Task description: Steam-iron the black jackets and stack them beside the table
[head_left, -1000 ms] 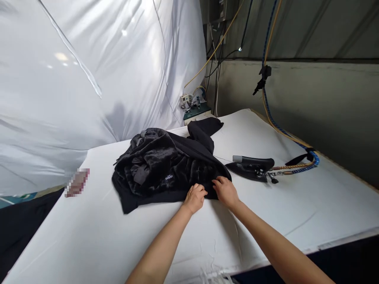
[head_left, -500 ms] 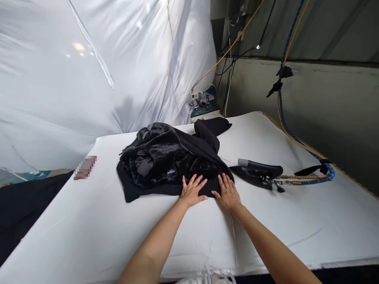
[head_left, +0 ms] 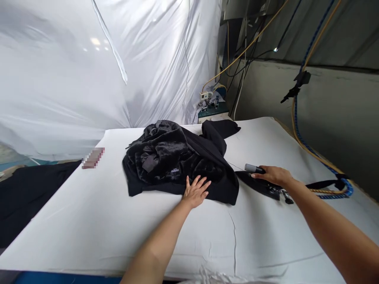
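A black jacket [head_left: 174,157] with a furry lining and a small white-lettered label [head_left: 175,171] lies bunched on the white-covered table [head_left: 148,236]. My left hand [head_left: 196,192] rests flat on the jacket's near hem, fingers spread. To the right of the jacket, a steam iron [head_left: 260,185] lies on the table with its tip close to the fabric. My right hand [head_left: 274,176] is wrapped over the iron's black handle, whose grey end sticks out to the left. Part of the iron is hidden under this hand and forearm.
Blue and yellow hoses [head_left: 299,118] hang down on the right and run to the iron. A blurred flat object [head_left: 93,157] lies near the table's left edge, beside dark cloth [head_left: 38,197]. White sheeting [head_left: 74,71] hangs behind; a small box with a dial [head_left: 204,96] stands at the back.
My right hand has left the jacket's hem and moved right onto the iron's handle. My left hand stays on the hem. The whole view has shifted slightly.
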Motion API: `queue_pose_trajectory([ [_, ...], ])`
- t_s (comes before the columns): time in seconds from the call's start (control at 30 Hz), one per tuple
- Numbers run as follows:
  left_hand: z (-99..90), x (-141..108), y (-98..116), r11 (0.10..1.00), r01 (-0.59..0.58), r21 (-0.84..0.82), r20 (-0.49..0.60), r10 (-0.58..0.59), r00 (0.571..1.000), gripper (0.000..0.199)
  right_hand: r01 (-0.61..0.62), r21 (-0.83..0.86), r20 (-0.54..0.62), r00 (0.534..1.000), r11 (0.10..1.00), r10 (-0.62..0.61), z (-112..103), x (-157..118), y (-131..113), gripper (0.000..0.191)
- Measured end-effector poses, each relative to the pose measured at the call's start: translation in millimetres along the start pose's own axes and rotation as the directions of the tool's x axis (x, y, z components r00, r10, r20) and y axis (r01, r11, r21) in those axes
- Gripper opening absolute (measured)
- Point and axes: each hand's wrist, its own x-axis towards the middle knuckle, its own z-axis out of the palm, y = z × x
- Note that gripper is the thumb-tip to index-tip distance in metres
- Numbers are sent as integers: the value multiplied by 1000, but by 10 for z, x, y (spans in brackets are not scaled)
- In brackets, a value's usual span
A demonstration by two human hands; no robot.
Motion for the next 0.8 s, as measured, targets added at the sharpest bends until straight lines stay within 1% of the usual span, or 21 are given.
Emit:
queue_pose_trajectory([
  [0.07,30,-4,-16,1000,-4,-4,-21,4,1000,49,-35,49,-44,998,998,37,-14,-63,35,62],
  [0.13,64,-1,-33,1000,-14,-14,-40,14,999,49,-75,100,-66,994,992,82,-97,-210,36,63],
  [0.2,90,10,-40,999,-28,-40,-60,25,998,49,-88,98,-106,989,991,98,-213,-398,-40,65],
  [0.23,96,17,-38,998,-33,-62,-73,28,997,50,-81,77,-128,988,994,90,-260,-491,-122,67],
  [0.27,96,22,-34,995,-37,-88,-92,29,995,50,-52,51,-138,989,997,59,-288,-574,-238,68],
  [0.33,76,17,-27,988,-48,-149,-157,25,987,51,43,2,-100,994,999,-43,-258,-691,-557,68],
  [0.4,37,-29,-50,975,-41,-217,-279,-21,960,45,156,-43,-4,988,987,-156,-115,-728,-928,65],
  [0.43,14,-74,-83,968,-19,-251,-349,-72,934,39,194,-70,30,981,979,-192,-14,-720,-1103,64],
  [0.5,-33,-212,-201,949,61,-310,-459,-206,864,26,222,-112,64,974,969,-216,196,-671,-1380,62],
  [0.53,-55,-304,-286,938,112,-329,-484,-269,833,23,218,-120,61,975,968,-212,286,-638,-1472,63],
  [0.57,-77,-407,-384,926,165,-339,-486,-323,812,23,207,-122,54,978,971,-202,357,-607,-1533,63],
  [0.67,-155,-732,-709,888,325,-327,-419,-444,792,24,193,-125,23,981,973,-192,449,-536,-1577,65],
  [0.73,-226,-905,-904,851,435,-292,-366,-520,772,26,241,-150,21,970,959,-240,444,-516,-1556,65],
  [0.8,-312,-1005,-1053,807,540,-241,-312,-591,744,28,313,-172,42,950,934,-310,431,-508,-1537,64],
])
